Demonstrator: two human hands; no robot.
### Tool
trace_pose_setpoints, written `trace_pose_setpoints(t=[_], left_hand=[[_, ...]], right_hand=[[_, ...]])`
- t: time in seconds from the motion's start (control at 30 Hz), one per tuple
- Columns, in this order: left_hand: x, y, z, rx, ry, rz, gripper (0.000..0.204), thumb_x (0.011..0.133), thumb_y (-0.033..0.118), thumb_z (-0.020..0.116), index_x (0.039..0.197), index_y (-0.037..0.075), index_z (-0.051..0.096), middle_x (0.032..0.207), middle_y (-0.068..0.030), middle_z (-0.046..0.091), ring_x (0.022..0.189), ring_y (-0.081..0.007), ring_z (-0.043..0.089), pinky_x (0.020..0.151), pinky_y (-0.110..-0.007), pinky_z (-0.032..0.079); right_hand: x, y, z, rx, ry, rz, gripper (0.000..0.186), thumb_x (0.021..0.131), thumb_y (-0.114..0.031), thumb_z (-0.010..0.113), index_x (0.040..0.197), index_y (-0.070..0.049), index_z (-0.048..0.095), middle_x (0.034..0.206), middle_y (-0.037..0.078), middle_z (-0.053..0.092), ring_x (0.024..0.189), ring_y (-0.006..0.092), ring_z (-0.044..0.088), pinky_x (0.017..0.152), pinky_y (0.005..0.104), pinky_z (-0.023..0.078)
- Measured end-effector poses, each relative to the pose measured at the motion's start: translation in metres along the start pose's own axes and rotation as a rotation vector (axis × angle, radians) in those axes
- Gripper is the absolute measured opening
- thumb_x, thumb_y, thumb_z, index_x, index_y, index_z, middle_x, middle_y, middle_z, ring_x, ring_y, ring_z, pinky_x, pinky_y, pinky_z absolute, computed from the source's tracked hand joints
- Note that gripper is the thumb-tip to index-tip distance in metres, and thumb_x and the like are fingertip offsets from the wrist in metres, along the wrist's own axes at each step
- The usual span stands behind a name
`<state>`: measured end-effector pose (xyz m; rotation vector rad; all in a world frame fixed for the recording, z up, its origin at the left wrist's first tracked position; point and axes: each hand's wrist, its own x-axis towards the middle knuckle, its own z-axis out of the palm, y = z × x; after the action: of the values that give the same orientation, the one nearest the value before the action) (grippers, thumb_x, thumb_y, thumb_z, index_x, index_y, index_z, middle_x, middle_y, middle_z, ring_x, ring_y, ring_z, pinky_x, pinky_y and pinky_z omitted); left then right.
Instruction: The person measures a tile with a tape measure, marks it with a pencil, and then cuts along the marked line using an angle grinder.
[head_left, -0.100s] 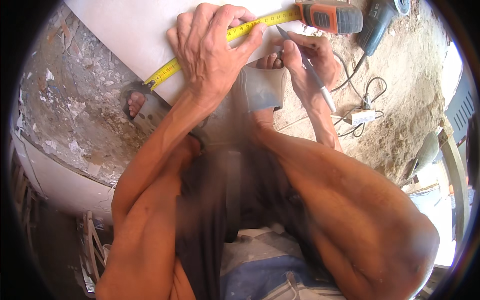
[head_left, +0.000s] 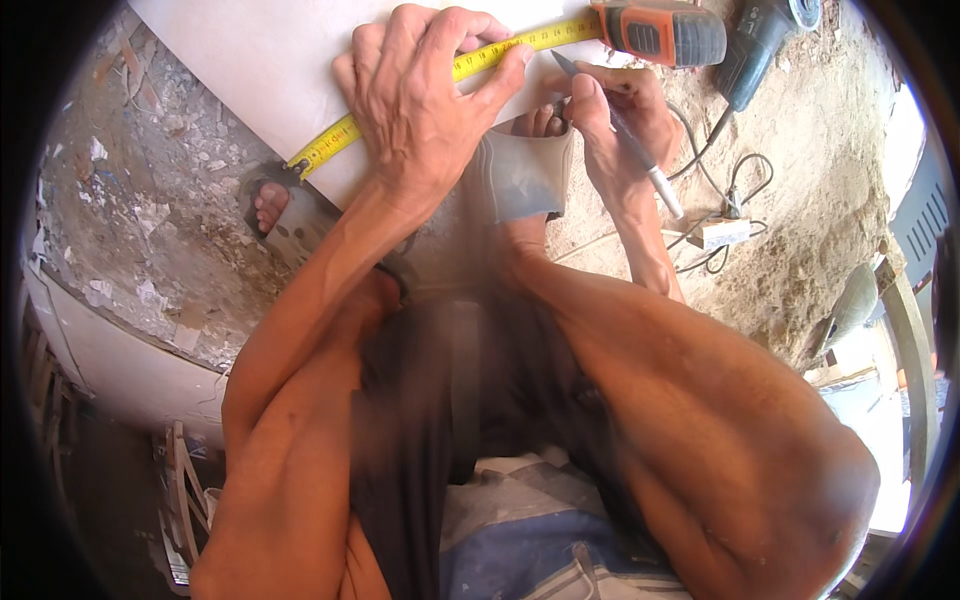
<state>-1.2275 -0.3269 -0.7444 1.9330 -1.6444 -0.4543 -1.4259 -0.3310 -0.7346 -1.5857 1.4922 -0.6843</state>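
A yellow tape measure blade [head_left: 545, 38] lies slantwise across a pale flat tile or board [head_left: 265, 70]. Its hooked end sits at the sheet's lower left edge, and the orange and black tape case [head_left: 655, 35] is at the upper right. My left hand [head_left: 415, 105] bends over the blade, thumb and fingers pressing it against the sheet. Between the thumb and fingers of my right hand [head_left: 625, 125] is a slim marker pen [head_left: 645, 160] with a dark pointed tip and white rear end. The tip hovers just below the blade; I cannot tell whether it touches the sheet.
A dark power tool [head_left: 765, 50] with a cord lies at the upper right, near a small whitish block [head_left: 722, 234] among cables. My sandalled feet [head_left: 530, 170] are by the sheet's near edge. Rubble [head_left: 150, 220] covers the ground on the left.
The marker pen's rear end has swung slightly right and down in my right hand. My left hand and the tape measure stay almost in place.
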Motion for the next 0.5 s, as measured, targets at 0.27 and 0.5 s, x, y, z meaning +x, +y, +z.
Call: trace_pose_setpoints(t=[0.27, 0.5], left_hand=[[0.0002, -0.0014, 0.0032, -0.004, 0.009, -0.001, 0.028, 0.079, 0.042, 0.094, 0.098, 0.03, 0.078, 0.094, 0.0113, 0.062, 0.097, -0.0201, 0.056, 0.089, -0.042, 0.038], [-0.0001, -0.0044, 0.0055, 0.011, 0.024, 0.019, 0.028, 0.078, 0.041, 0.095, 0.098, 0.03, 0.078, 0.094, 0.0117, 0.062, 0.096, -0.02, 0.056, 0.087, -0.042, 0.037]], right_hand=[[0.0076, -0.0078, 0.0015, -0.044, -0.046, 0.069, 0.02, 0.106, -0.017, 0.072, 0.099, 0.001, 0.068, 0.084, 0.008, 0.081, 0.072, 0.0081, 0.072, 0.065, 0.0233, 0.058], [0.0096, -0.0072, 0.0037, -0.067, 0.001, 0.078, 0.02, 0.102, -0.018, 0.076, 0.093, -0.001, 0.07, 0.078, 0.007, 0.079, 0.067, 0.0105, 0.073, 0.062, 0.0254, 0.057]])
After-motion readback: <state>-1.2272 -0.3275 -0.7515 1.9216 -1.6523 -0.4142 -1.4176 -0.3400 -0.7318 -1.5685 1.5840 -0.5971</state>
